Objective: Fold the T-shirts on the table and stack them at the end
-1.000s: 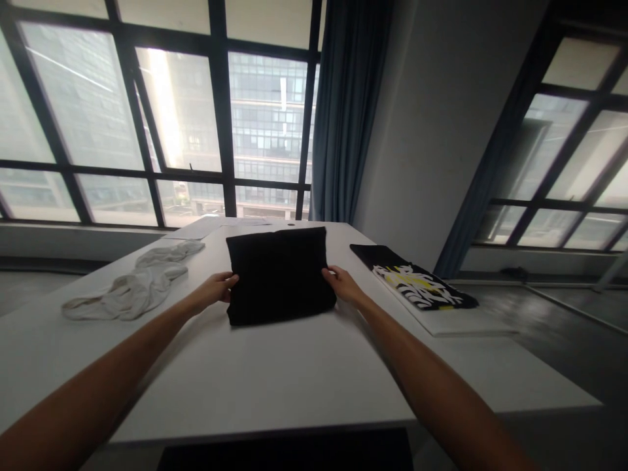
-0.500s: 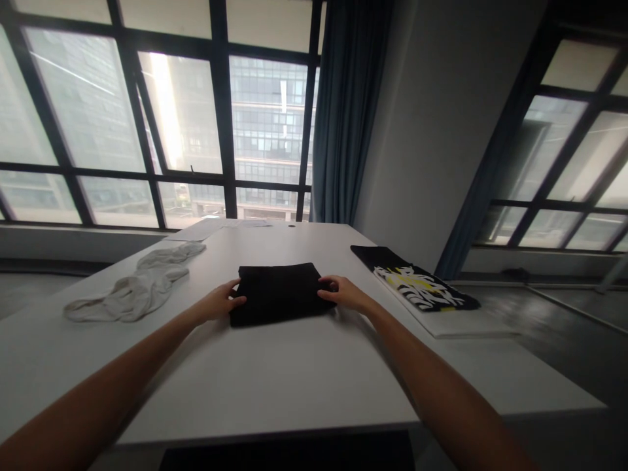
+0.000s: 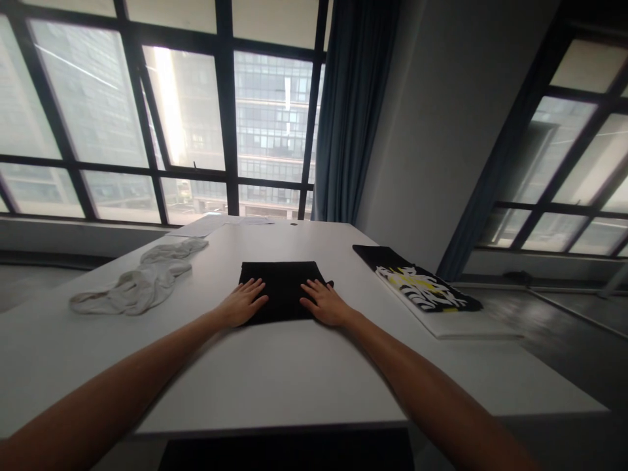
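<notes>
Both hands lie flat on a folded black cloth (image 3: 283,288) in the middle of a white table (image 3: 275,373). One is the left hand (image 3: 244,303), with its fingers spread out and its palm down on the near left part of the cloth. The right hand (image 3: 324,303) does the same on the near right part, fingers spread and palm down. Neither hand is pinching or gripping anything; they just press on top. Between the two hands you can see a dark strip of the cloth. The cloth is a neat, flat rectangle, and its far edge points toward the windows (image 3: 196,111). Two bare arms reach out to it from the bottom of the picture. Well off to the left on the table is a crumpled white cloth (image 3: 140,284) in a long, messy heap. On the right side lies a flat white board (image 3: 461,320), and on it sits a black shirt with a white and yellow pattern (image 3: 417,284), laid out flat. Some papers (image 3: 216,224) lie at the far end of the table. Behind that hangs a dark blue curtain (image 3: 348,111) beside a grey wall.
</notes>
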Demonstrator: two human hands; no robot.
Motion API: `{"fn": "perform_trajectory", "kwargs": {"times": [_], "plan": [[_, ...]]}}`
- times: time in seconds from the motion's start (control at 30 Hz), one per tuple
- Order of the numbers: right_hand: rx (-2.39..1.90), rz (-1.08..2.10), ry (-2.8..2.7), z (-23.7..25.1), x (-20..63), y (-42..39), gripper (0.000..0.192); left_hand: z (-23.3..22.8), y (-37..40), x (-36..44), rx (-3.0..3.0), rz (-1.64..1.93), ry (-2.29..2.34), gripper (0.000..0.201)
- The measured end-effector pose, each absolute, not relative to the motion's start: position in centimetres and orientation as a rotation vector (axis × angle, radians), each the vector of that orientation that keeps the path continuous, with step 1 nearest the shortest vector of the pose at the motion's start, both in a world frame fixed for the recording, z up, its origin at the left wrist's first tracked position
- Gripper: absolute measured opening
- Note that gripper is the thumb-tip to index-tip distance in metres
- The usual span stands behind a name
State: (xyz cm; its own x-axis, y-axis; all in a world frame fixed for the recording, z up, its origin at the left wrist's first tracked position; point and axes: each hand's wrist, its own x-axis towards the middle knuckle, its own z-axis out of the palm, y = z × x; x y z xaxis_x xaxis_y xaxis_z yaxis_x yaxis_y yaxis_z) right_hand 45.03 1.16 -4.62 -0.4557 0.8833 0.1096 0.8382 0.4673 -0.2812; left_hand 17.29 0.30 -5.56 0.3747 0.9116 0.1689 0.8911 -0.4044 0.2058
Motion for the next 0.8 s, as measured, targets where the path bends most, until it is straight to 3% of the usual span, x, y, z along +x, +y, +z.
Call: {"fn": "perform_trajectory", "kwargs": {"times": [0.3,0.5,0.57,0.8], "plan": [[-1.443,0.438,-2.435,-5.3,45.9,1.6,0.066,-6.8,1.5,15.4,2.406,0.432,1.620,0.077],[-1.754,0.124,-1.963,-5.1,48.0,2.7,0.064,-6.6,2.3,13.2,2.170,0.512,1.980,0.086],[-1.858,0.157,-1.897,-5.3,48.5,3.5,0.062,-6.7,2.6,13.0,2.118,0.493,1.950,0.087],[-1.613,0.304,-1.847,-5.5,48.1,4.8,0.054,-7.1,2.9,13.3,2.102,0.546,1.857,0.082]]}}
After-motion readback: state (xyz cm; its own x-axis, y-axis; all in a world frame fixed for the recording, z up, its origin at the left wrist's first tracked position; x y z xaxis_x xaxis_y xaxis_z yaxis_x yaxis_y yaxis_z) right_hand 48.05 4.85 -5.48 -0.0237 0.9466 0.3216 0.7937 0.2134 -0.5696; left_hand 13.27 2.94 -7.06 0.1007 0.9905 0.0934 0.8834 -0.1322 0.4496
